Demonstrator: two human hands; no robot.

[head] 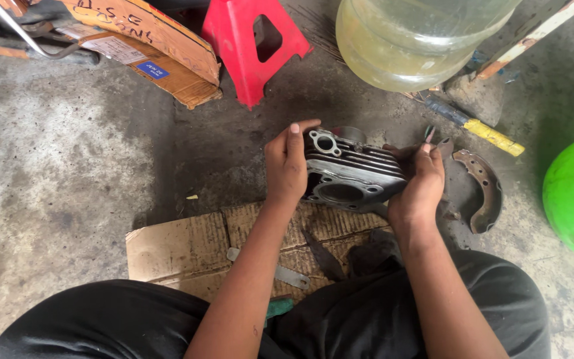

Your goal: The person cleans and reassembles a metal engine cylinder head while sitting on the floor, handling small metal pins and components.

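Head view: two hands, left hand and right hand, grip one finned cylinder.

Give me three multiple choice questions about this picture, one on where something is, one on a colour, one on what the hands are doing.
1. Where does the brake shoe lie?
A. on the cardboard
B. on the concrete floor by the right hand
C. on the stool

2. What colour is the plastic stool?
A. red
B. blue
C. white

3. How is the finned engine cylinder held?
A. by the left hand alone
B. lying untouched
C. gripped between both hands

Answers: 1 B, it rests on bare floor just past that hand. 2 A, plainly red. 3 C, one hand clasps each side.
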